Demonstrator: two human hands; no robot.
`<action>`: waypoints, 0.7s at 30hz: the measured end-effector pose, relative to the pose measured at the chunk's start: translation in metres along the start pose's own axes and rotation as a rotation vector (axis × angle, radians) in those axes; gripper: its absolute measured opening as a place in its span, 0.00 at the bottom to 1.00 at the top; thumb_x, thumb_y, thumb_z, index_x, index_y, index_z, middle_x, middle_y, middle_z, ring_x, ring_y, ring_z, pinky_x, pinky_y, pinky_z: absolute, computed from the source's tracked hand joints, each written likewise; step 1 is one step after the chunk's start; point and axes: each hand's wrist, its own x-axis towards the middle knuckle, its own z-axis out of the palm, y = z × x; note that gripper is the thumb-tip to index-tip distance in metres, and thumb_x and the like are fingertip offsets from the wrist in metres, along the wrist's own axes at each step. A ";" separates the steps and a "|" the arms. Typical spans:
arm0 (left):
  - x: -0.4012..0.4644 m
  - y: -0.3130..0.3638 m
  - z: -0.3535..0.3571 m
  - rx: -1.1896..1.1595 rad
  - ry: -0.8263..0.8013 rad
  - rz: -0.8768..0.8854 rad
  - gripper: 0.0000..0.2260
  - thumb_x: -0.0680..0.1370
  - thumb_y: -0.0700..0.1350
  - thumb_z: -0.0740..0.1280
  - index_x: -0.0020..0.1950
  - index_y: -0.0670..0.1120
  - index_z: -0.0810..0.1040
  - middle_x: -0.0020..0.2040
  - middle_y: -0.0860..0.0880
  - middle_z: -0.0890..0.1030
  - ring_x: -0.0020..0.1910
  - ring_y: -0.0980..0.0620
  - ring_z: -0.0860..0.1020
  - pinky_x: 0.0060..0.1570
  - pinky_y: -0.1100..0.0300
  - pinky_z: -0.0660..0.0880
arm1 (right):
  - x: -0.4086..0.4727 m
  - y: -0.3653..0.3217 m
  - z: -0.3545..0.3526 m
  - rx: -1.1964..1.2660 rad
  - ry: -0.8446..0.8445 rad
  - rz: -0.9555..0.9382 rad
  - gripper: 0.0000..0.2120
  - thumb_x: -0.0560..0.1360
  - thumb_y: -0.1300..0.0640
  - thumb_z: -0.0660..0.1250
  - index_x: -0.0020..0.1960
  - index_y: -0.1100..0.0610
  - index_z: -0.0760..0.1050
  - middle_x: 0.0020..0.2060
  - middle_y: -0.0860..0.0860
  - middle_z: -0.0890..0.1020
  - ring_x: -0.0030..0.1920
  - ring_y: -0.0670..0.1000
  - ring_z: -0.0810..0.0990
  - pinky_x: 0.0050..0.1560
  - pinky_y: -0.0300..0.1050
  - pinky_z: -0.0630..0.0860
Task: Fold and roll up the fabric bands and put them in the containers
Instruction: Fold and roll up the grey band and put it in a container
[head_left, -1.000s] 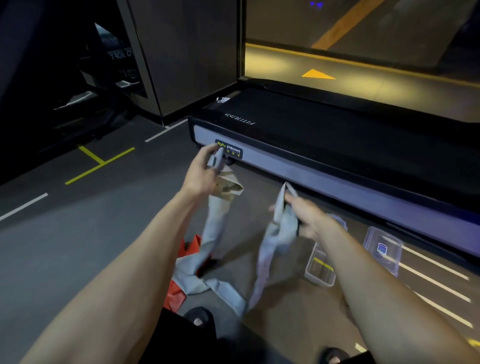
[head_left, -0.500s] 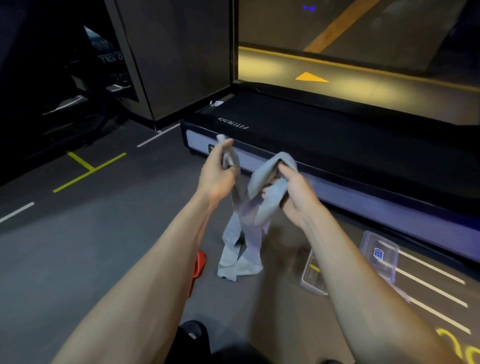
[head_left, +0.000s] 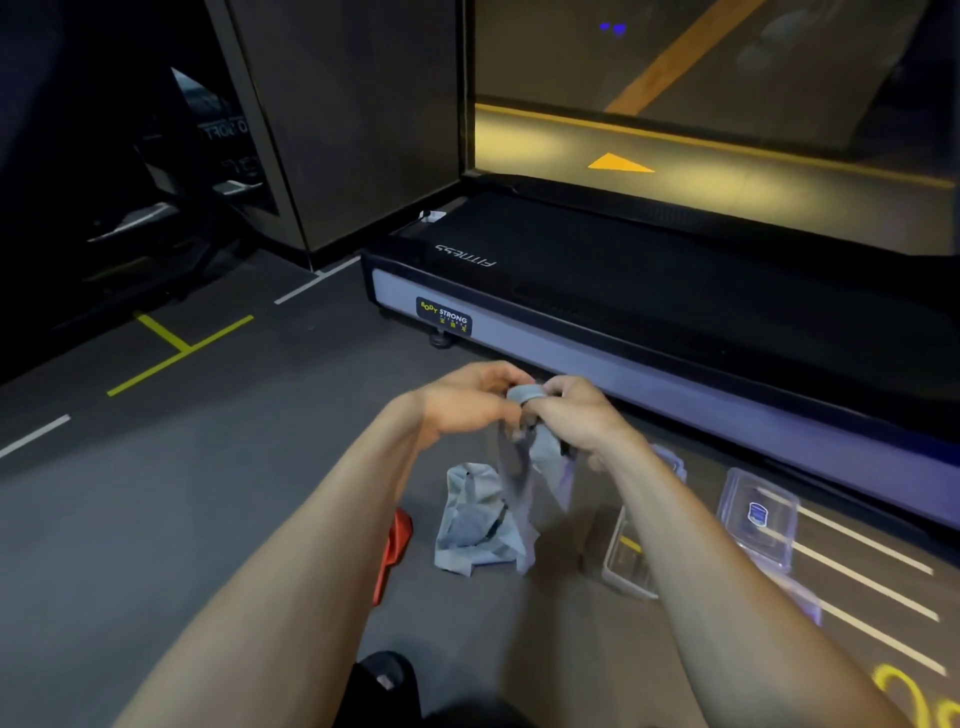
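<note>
Both hands, left hand (head_left: 470, 402) and right hand (head_left: 576, 415), pinch the top of the grey band (head_left: 524, 395) with curled fingers to roll it. Its tail hangs to the floor (head_left: 208, 493), near the clear container (head_left: 626, 564).

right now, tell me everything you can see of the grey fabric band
The grey fabric band is a long, soft strip of pale grey cloth. Its top end is bunched into a small fold or roll between both hands: the left hand and right hand pinch it together, raised above the floor. The rest hangs down, twisted, and its lower part lies crumpled in a loose heap on the dark floor, beside a red band.
</note>
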 end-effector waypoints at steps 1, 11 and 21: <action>-0.002 -0.001 0.001 0.007 0.020 0.014 0.14 0.75 0.33 0.71 0.58 0.45 0.80 0.50 0.48 0.85 0.49 0.56 0.82 0.51 0.67 0.76 | -0.002 0.002 -0.001 0.010 0.006 -0.003 0.06 0.73 0.59 0.73 0.48 0.59 0.80 0.33 0.53 0.76 0.30 0.50 0.71 0.23 0.38 0.63; -0.040 0.010 0.002 -0.119 0.443 0.112 0.08 0.83 0.42 0.65 0.45 0.48 0.81 0.39 0.50 0.79 0.39 0.55 0.75 0.39 0.65 0.72 | -0.042 0.025 -0.024 0.162 -0.254 0.009 0.09 0.75 0.59 0.77 0.52 0.60 0.80 0.32 0.51 0.82 0.32 0.48 0.80 0.35 0.43 0.79; -0.066 0.011 0.012 -0.068 0.364 0.048 0.16 0.82 0.43 0.65 0.33 0.51 0.74 0.31 0.54 0.70 0.34 0.52 0.68 0.34 0.58 0.63 | -0.081 0.034 -0.066 0.641 -0.192 -0.037 0.06 0.77 0.63 0.72 0.54 0.59 0.82 0.40 0.53 0.85 0.36 0.48 0.82 0.42 0.45 0.84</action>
